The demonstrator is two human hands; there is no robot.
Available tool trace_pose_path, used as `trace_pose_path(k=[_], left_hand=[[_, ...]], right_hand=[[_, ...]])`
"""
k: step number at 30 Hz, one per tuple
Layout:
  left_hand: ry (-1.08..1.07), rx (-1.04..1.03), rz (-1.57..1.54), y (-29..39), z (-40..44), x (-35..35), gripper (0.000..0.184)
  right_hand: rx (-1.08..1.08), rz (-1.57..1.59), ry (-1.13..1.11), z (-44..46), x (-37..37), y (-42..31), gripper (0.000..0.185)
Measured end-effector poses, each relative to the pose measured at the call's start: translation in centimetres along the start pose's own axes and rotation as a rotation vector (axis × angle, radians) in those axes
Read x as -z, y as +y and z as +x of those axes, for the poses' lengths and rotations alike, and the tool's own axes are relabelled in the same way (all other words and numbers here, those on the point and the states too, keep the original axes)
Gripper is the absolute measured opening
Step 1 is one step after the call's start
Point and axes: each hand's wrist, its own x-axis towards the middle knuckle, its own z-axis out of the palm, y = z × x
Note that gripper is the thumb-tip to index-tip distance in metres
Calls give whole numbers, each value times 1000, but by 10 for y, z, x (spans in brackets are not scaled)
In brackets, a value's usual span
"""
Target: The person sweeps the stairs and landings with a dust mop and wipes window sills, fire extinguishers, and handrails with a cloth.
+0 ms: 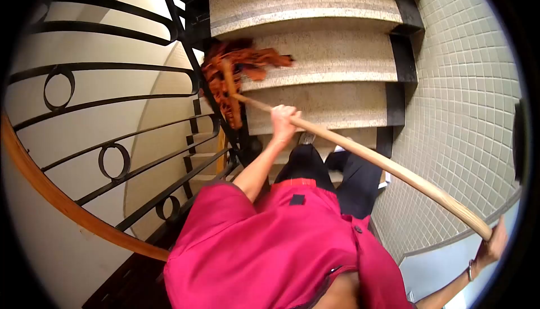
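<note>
A mop with a long wooden handle (394,168) slants across the view. My left hand (284,123) is closed around the handle's lower part, in front of my body. My right hand (494,244) is at the handle's upper end, far right, with its fingers wrapped about the tip and partly hidden at the dark image edge. The mop head (233,72), a bundle of orange-red cloth strips, lies at the left end of a speckled stone step (332,56) against the railing. Its strips are slightly blurred.
Black metal railing (112,70) with ring ornaments and a wooden handrail (73,213) runs along the left. A wall of small pale tiles (467,84) borders the right. My feet stand on the stairs below the mop, and further steps show through the railing.
</note>
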Motion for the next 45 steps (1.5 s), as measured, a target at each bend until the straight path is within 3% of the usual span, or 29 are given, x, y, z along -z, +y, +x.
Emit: trace_pose_path(k=[5, 8, 11, 14, 18, 20, 23, 25, 26, 27, 28, 29, 31, 33, 35, 37, 40, 41, 42, 43, 45], left_hand=[[-27, 13, 83, -13, -4, 28, 27], [-20, -112, 58, 0, -16, 12, 30], [-135, -195, 75, 13, -42, -2, 25], [-246, -279, 153, 38, -73, -28, 24], [-348, -447, 127, 98, -107, -78, 19], [-417, -563, 118, 126, -120, -106, 16], [-561, -777, 81, 177, -147, -159, 13], [-695, -896, 107, 217, -166, -193, 15], [-715, -919, 51, 234, -180, -207, 15], [-735, -943, -6, 246, -193, -215, 16], [-772, -964, -55, 257, -204, -220, 17], [-813, -984, -105, 263, -211, -219, 18], [-782, -1008, -101, 270, -207, -205, 17], [-725, -1020, -66, 275, -189, -190, 16], [-650, -1003, 8, 270, -159, -171, 15], [-571, -974, 62, 262, -126, -145, 12], [-438, -913, 236, 244, -70, -99, 9], [-398, -882, 276, 236, -48, -83, 8], [-360, -871, 299, 228, -27, -63, 8], [-322, -861, 321, 220, -6, -41, 7], [-232, -807, 397, 208, 26, 0, 7]], right_hand=[[37, 34, 112, 4, -2, -40, 36], [-63, 44, 3, -77, -21, -42, 40], [-128, 85, 12, -166, -44, -82, 30], [-354, 135, -310, -260, -84, -113, 27], [-547, 203, -512, -403, -136, -134, 24], [-631, 147, -574, -480, -122, -152, 24], [-769, 125, -850, -581, -79, -173, 34], [-927, 121, -845, -617, -51, -193, 29], [-883, 158, -800, -636, -37, -198, 23], [-1047, 177, -767, -679, -31, -211, 19], [-843, 79, -920, -646, 0, -204, 19], [-1010, 130, -957, -651, 10, -213, 22], [-1077, 197, -1011, -686, 1, -225, 24], [-937, 150, -1004, -684, -30, -226, 26], [-803, 315, -711, -669, -65, -223, 25], [-908, 302, -610, -645, -114, -236, 23], [-993, 290, -733, -565, -165, -255, 26], [-1067, 415, -483, -560, -206, -271, 22], [-1043, 374, -531, -526, -219, -277, 22], [-1017, 464, -352, -505, -241, -287, 17], [-965, 481, -315, -439, -249, -301, 18]])
